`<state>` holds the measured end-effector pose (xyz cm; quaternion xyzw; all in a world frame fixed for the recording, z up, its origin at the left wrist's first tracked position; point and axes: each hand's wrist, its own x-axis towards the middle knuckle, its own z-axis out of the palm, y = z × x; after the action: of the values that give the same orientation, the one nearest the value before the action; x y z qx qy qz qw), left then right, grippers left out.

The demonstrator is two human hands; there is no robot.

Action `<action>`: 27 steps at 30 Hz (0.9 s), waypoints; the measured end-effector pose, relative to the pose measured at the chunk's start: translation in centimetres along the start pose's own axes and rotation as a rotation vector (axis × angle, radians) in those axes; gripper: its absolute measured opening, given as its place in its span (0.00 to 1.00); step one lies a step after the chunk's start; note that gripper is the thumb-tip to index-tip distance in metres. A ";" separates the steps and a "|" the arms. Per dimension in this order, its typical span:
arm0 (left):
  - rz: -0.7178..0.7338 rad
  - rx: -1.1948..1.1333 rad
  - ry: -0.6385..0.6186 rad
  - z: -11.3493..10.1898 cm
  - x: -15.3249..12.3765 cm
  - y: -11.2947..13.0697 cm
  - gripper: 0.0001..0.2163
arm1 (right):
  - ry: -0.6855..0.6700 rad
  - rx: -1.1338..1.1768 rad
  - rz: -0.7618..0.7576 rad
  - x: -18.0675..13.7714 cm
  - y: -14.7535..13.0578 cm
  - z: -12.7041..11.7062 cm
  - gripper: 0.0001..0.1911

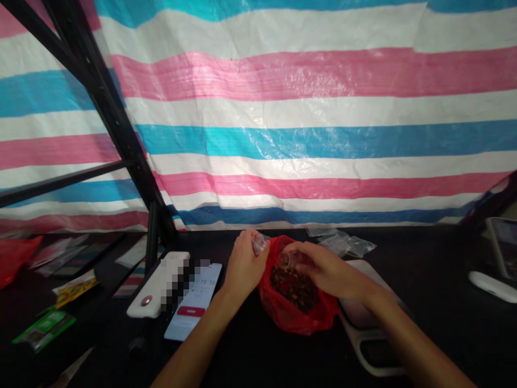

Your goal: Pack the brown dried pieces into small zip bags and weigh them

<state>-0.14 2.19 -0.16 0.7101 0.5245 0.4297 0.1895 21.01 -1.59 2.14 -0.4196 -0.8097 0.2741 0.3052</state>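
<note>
Looks like somewhere mid-job to me. The red bag [278,311] sits on the desk [238,353] between the two hands, its mouth spread wide, with a good heap of brown bits [298,291] inside. So getting the bag undone is sorted, and judging by that heap there's plenty left to deal with. Can't tell if any of it has gone into the little clear bag [259,244] yet, since the hand covers most of it. A few more clear bags [341,242] lie flat behind, and I'd guess they're spares.

Fingers: the left hand [244,261] has its fingers curled in, pinching that little clear bag just beside the red one's rim. The right hand [317,267] has its fingers closed around what looks like a small clear cup [285,261], hanging over the far part of the heap. Looks like some brown stuff in the cup, but it's too blurry to say how much, or if the cup actually touches the heap. Neither hand is gripping the red bag as far as I can see.
</note>
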 end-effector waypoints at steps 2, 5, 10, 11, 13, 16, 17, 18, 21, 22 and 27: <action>0.073 -0.030 -0.004 -0.3 -0.1 0.7 0.05 | 0.067 0.081 -0.067 0.2 -0.2 -0.3 0.14; 0.139 -0.055 -0.087 -0.5 -0.5 1.5 0.05 | 0.224 0.091 -0.154 0.6 -0.6 -0.4 0.15; 0.211 -0.083 -0.198 0.0 -1.3 2.0 0.07 | 0.347 -0.119 -0.272 0.7 -1.1 0.7 0.20; 0.210 -0.118 -0.207 0.2 -1.4 2.0 0.07 | 0.368 -0.162 -0.302 0.6 -1.2 0.9 0.21; 0.184 -0.210 -0.210 0.7 -1.4 2.0 0.10 | 0.403 -0.232 -0.351 0.5 -1.3 1.3 0.25; 0.112 -0.341 -0.204 1.1 -1.5 2.0 0.12 | 0.444 -0.299 -0.390 0.4 -1.7 1.4 0.27; 0.093 -0.380 -0.209 1.1 -1.5 2.0 0.11 | 0.460 -0.314 -0.400 0.3 -1.8 1.4 0.26; 0.077 -0.419 -0.214 1.2 -1.4 2.1 0.10 | 0.476 -0.327 -0.410 0.3 -2.0 1.3 0.25; 0.043 -0.509 -0.205 1.0 -1.3 2.3 0.09 | 0.537 -0.347 -0.400 0.3 -2.3 1.0 0.22; 0.031 -0.529 -0.193 0.9 -1.3 2.4 0.09 | 0.565 -0.346 -0.379 0.3 -2.3 0.9 0.20; -0.030 -0.639 -0.052 0.3 -0.5 2.8 0.11 | 0.562 -0.327 -0.285 -0.1 -2.5 0.0 0.17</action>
<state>1.68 0.77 1.44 0.6178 0.3684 0.5516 0.4224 19.77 -2.92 3.88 -0.4049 -0.7778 -0.0307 0.4798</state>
